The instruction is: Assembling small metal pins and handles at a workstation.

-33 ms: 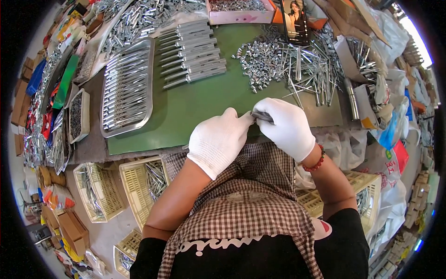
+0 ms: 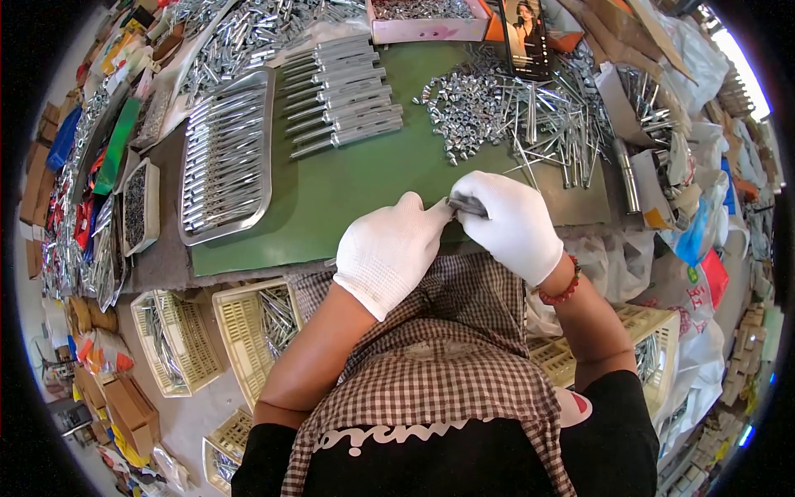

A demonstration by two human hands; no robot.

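Both my hands wear white knit gloves and meet fingertip to fingertip over the near edge of the green work mat (image 2: 331, 207). My left hand (image 2: 389, 248) is closed, and a thin metal rod (image 2: 330, 262) pokes out at its left side; the rest of it is hidden in the palm. My right hand (image 2: 509, 224) pinches at the left thumb's tip. Something dark grey (image 2: 469, 205) shows between its thumb and finger, too covered to name. Beyond the hands lie a heap of small metal nuts (image 2: 468, 116) and a pile of long thin metal pins (image 2: 571, 132).
A metal tray (image 2: 267, 186) of bolts stands at the left, beside a row of sleeved bolts (image 2: 352, 116). A pink box (image 2: 431, 31) and a phone (image 2: 527, 41) are at the back. Plastic crates (image 2: 240, 331) stand below the table. An open carton (image 2: 621, 108) sits at right.
My right hand has tipped very slightly, its knuckles a touch higher. My left hand and the things on the table have not moved.
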